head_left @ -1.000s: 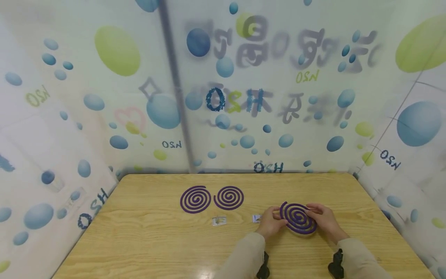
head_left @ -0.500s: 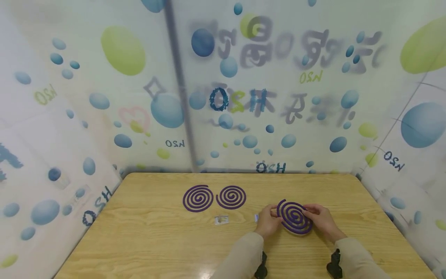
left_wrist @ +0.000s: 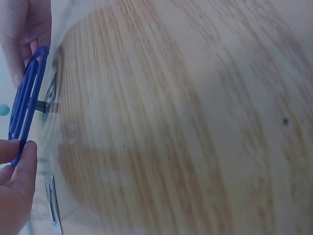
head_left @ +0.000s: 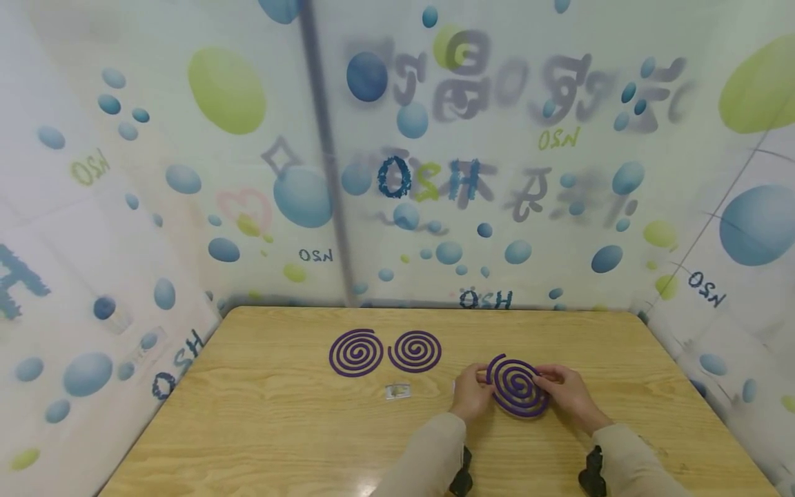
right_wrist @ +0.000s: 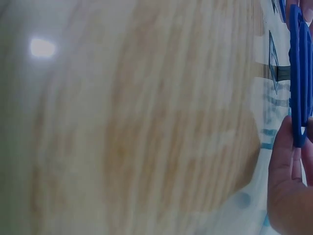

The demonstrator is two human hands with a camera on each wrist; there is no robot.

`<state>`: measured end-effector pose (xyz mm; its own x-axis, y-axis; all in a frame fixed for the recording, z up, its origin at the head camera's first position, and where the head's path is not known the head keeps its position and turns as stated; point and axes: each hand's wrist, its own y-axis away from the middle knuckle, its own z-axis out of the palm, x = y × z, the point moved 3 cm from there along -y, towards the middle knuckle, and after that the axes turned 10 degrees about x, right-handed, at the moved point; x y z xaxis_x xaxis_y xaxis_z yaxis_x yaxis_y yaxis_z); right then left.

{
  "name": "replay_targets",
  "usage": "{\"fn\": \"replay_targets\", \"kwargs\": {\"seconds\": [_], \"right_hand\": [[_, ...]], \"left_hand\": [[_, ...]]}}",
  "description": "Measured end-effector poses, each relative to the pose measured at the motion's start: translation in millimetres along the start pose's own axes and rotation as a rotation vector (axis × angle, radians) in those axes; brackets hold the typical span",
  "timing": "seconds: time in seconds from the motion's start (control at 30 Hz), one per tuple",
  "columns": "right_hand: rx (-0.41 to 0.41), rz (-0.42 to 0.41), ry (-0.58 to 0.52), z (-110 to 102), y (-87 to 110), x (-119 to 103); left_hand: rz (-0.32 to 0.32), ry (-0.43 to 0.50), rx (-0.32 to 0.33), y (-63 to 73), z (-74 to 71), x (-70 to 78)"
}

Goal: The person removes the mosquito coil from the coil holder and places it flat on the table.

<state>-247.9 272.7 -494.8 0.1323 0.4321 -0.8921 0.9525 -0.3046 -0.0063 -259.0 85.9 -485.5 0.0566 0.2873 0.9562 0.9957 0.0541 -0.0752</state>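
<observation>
Both hands hold a purple mosquito coil (head_left: 517, 386) above the right half of the table, tilted with its near edge low. My left hand (head_left: 470, 395) pinches its left edge between thumb and fingers. At the upper right rim my right hand (head_left: 570, 392) grips it, thumb on top. In the left wrist view, a thin metal piece (left_wrist: 48, 103) with a dark tab shows beneath the coil; whether it is fastened there I cannot tell. The right wrist view shows the coil (right_wrist: 299, 73) edge-on, right fingers (right_wrist: 282, 152) at its lower end.
Two more purple coils, a left one (head_left: 356, 353) and a right one (head_left: 415, 351), lie flat side by side near the back of the wooden table (head_left: 267, 414). A small clear packet (head_left: 397, 391) lies in front of them. A patterned curtain (head_left: 435, 138) hangs behind the table.
The held coil has tilted up more and shifted a little left with both hands. The small white thing beside my left hand is now almost hidden behind it. The view has turned slightly.
</observation>
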Motion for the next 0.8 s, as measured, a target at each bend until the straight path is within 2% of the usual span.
{"fn": "replay_targets", "kwargs": {"seconds": [0.1,0.3,0.57,0.8], "right_hand": [[-0.013,0.015,-0.030,1.2,2.2,-0.8],[-0.045,0.048,-0.110,3.2,5.5,-1.2],[-0.054,0.039,-0.133,4.7,7.1,-1.2],[-0.031,0.024,-0.133,3.3,6.1,-2.3]], "left_hand": [[0.002,-0.009,0.004,-0.3,-2.2,0.0],[0.000,0.034,-0.003,-0.8,-5.4,0.8],[-0.014,0.070,-0.016,-3.3,-4.2,-2.4],[-0.011,0.087,-0.013,-2.9,-4.8,-0.7]]}}
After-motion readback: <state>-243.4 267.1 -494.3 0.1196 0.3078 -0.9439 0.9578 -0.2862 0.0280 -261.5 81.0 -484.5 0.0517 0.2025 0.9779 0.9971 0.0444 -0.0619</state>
